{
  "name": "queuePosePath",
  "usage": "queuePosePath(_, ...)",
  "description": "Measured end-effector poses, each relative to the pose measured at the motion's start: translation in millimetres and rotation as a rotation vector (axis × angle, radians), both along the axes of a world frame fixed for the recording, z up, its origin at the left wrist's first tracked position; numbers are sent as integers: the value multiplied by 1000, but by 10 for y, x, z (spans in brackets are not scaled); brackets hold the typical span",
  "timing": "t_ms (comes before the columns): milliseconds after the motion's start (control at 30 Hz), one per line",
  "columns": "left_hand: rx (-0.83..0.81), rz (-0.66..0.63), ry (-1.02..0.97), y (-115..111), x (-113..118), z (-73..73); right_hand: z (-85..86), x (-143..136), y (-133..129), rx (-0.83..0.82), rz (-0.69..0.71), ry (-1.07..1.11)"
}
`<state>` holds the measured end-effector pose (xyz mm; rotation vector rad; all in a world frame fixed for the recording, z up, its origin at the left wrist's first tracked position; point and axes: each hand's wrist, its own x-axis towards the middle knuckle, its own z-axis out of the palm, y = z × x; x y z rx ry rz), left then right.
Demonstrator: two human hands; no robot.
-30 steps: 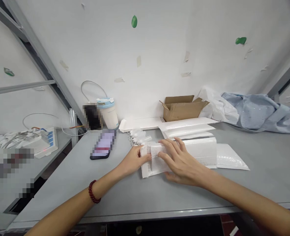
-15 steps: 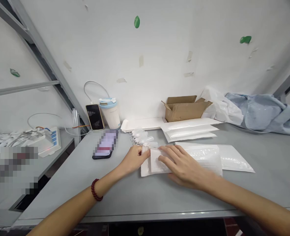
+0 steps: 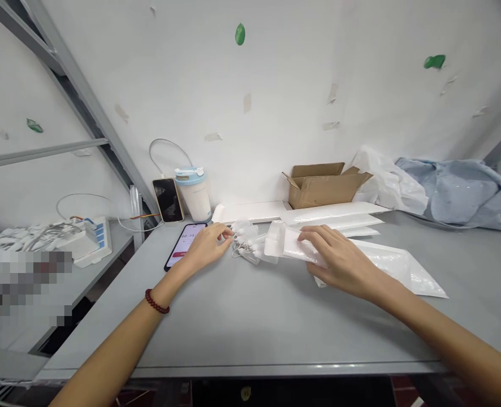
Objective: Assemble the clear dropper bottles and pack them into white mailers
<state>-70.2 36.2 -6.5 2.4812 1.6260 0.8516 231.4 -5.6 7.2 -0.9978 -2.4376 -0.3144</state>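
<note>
My right hand [image 3: 344, 257] grips a white padded envelope [image 3: 293, 246], thumb beneath and fingers on top. The envelope's open flap end points left, tilted up over the table. My left hand [image 3: 208, 244] reaches to a small pile of clear tubes with white cords [image 3: 250, 244]. Its thumb and forefinger are apart at the pile's left edge, and I see nothing held between them. Beneath and behind my right hand lies another white padded envelope [image 3: 420, 274], partly covered by the hand and forearm.
Behind stand an open cardboard box [image 3: 327, 192], a stack of white envelopes [image 3: 339, 215] and a lidded cup [image 3: 196, 198]. One phone [image 3: 168, 200] leans by the cup; another phone [image 3: 182, 243] lies flat. Blue cloth [image 3: 458, 189] sits right, a power strip [image 3: 100, 243] left.
My left hand has let go of the envelope and moved left and up to the tubes. My right hand has raised the envelope off the table and shifted it right and back.
</note>
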Motion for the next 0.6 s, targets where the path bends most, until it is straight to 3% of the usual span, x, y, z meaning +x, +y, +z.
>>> queuePosePath(367,65,-298,14,-127,186,-36,34,16,2,-34,-27,-9)
queuePosePath(600,40,-342,52,-171,224,-35,26,0,-5,-45,-10,-9)
